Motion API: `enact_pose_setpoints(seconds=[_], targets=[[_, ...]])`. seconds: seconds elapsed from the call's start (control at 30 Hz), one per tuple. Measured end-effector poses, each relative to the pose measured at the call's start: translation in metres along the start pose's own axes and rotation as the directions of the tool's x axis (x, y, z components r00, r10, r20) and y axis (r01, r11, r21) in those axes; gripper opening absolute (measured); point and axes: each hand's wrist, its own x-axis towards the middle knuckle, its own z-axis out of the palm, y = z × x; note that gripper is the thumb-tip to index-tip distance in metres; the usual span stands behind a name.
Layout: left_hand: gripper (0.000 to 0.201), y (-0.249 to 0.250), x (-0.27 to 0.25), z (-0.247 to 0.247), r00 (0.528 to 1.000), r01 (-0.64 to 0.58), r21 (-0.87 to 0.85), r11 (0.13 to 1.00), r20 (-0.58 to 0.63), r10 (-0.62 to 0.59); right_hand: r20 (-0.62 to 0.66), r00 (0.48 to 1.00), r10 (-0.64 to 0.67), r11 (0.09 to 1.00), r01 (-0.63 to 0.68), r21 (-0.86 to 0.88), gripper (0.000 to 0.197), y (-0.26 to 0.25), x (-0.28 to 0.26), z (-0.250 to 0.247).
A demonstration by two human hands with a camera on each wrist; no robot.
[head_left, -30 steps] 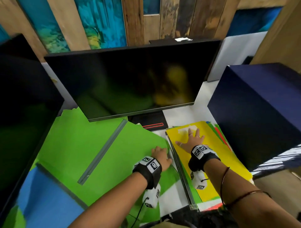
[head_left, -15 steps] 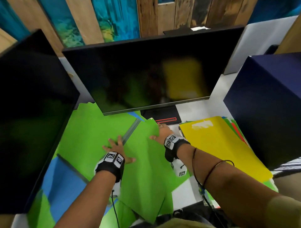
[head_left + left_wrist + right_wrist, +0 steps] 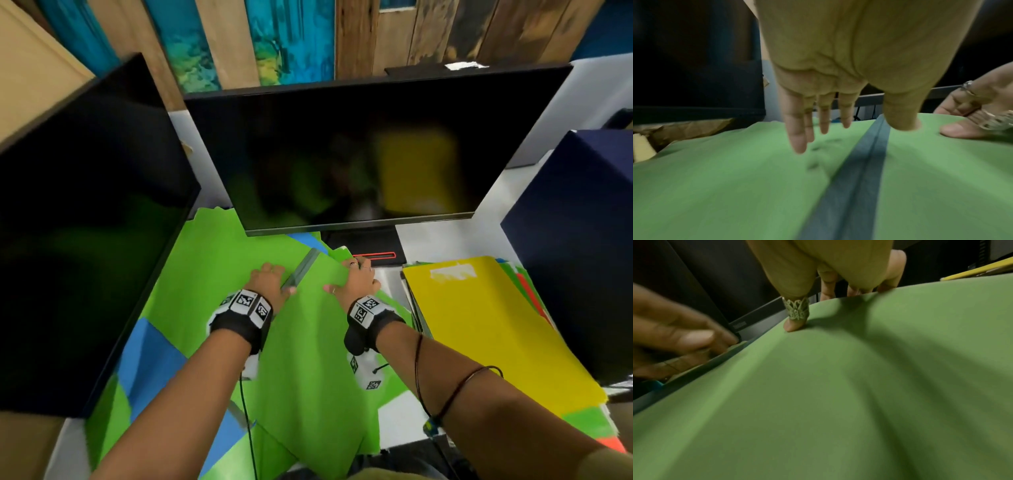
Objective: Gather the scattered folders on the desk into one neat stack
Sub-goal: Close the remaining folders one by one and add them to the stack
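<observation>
No readable writing anywhere: a torn white label patch on the yellow folder (image 3: 493,329) shows blank, the small badge on the middle monitor (image 3: 370,154) bezel in the right wrist view is too blurred to read, and the wristbands carry only black-and-white square codes. 2 dark monitors in view, the second (image 3: 85,222) angled at the left, plus 1 navy box (image 3: 579,246) at the right. 1 stack at the right topped by the yellow folder, with green and red edges peeking out beneath it (count of those hidden). Several green folders overlapping left of it, exact number unclear, with blue sheets (image 3: 154,356) under them. Left hand (image 3: 270,281) laid flat on a green folder (image 3: 219,274), fingers straight, thumb beside a grey spine strip (image 3: 301,270). Right hand (image 3: 356,277) gripping the far edge of the top green folder (image 3: 308,359), thumb pressed on top, fingers curled over the edge. That folder bowed upward, its near corner past the desk (image 3: 442,240) edge. Bare white desk strip between green pile and stack.
</observation>
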Motion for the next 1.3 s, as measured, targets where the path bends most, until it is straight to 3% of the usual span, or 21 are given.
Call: enact_pose_setpoints(seconds=[0.03,0.17,0.23,0.3,0.37,0.47,0.67,0.73,0.8,0.87,0.97,1.07,1.13,1.2,1.3], targets=[[0.046,0.002,0.006,-0.008,0.996,-0.085,-0.004,0.996,-0.039,0.085,0.007,1.000,-0.019,0.999,0.018,0.033,0.065,0.000,-0.003,0.000],[0.051,0.018,0.023,-0.042,0.952,-0.299,-0.041,0.953,-0.084,0.295,0.023,0.997,-0.077,0.987,0.073,0.142,0.054,-0.004,-0.018,-0.005],[0.051,0.024,0.025,-0.050,0.950,-0.312,-0.058,0.948,-0.008,0.312,0.003,0.994,-0.113,0.979,0.111,0.168,0.053,-0.007,-0.025,-0.011],[0.086,0.024,0.025,-0.052,0.964,-0.251,-0.022,0.968,0.080,0.252,-0.025,0.989,-0.149,0.965,0.150,0.213,0.054,-0.009,-0.028,-0.019],[0.097,0.021,0.024,-0.053,0.979,-0.192,-0.049,0.980,0.067,0.195,-0.060,0.981,-0.182,0.946,0.191,0.261,0.054,-0.010,-0.027,-0.029],[0.085,0.023,0.015,-0.060,0.981,-0.190,-0.174,0.966,-0.005,0.192,-0.095,0.965,-0.244,0.904,0.262,0.338,0.050,-0.012,-0.021,-0.044],[0.058,0.046,-0.018,-0.096,0.936,-0.353,-0.366,0.861,-0.130,0.328,-0.186,0.906,-0.381,0.731,0.418,0.539,0.053,-0.020,-0.015,-0.063],[0.065,0.054,-0.029,-0.110,0.903,-0.429,-0.350,0.833,-0.191,0.385,-0.215,0.890,-0.401,0.692,0.448,0.565,0.058,-0.022,-0.015,-0.068],[0.082,0.059,-0.039,-0.124,0.882,-0.469,-0.358,0.807,-0.235,0.408,-0.222,0.913,-0.342,0.700,0.405,0.588,0.078,-0.025,-0.014,-0.071],[0.085,0.063,-0.049,-0.134,0.862,-0.505,-0.392,0.769,-0.270,0.429,-0.177,0.959,-0.220,0.701,0.282,0.655,0.091,-0.027,-0.014,-0.071],[0.075,0.065,-0.057,-0.146,0.832,-0.550,-0.390,0.738,-0.327,0.448,-0.133,0.986,-0.104,0.609,0.169,0.775,0.101,-0.030,-0.014,-0.070],[0.063,0.061,-0.060,-0.158,0.790,-0.612,-0.458,0.644,-0.390,0.473,-0.122,0.992,0.044,0.472,0.087,0.877,0.100,-0.030,-0.017,-0.079],[0.057,0.057,-0.063,-0.166,0.755,-0.652,-0.435,0.621,-0.454,0.474,-0.046,0.998,0.050,0.409,0.022,0.912,0.104,-0.027,-0.018,-0.081],[0.052,0.053,-0.063,-0.169,0.725,-0.671,-0.383,0.635,-0.517,0.455,0.060,0.998,0.016,0.401,-0.061,0.914,0.114,-0.012,-0.005,-0.068],[0.041,0.047,-0.057,-0.169,0.712,-0.652,-0.348,0.673,-0.586,0.386,0.014,0.997,0.079,0.453,-0.049,0.890,0.089,-0.007,-0.022,-0.086]])
